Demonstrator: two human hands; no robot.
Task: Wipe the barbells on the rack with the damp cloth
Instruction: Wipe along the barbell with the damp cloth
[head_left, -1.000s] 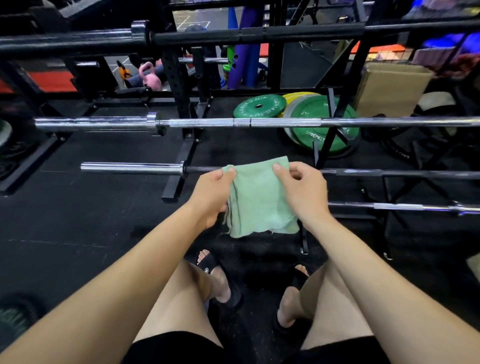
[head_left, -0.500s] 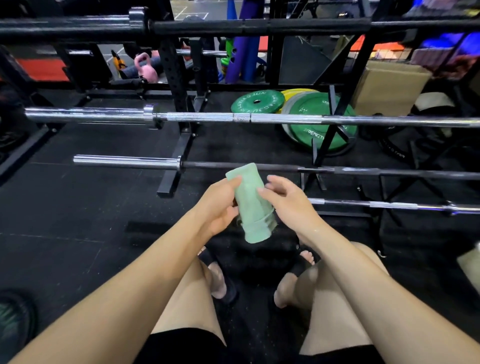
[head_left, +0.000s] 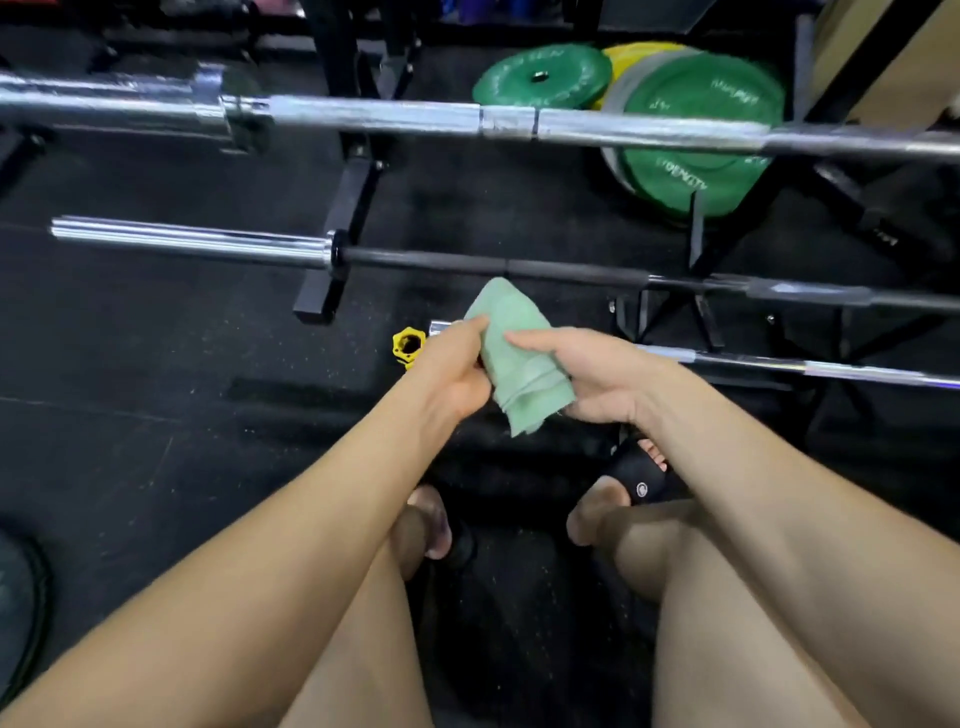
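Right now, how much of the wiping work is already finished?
No wiping shows yet. The green cloth is folded and held between the left hand and right hand, touching no bar. All three barbells, top, middle, lowest, remain.

White lettering on the green weight plate (head_left: 696, 150) is too blurred to read.
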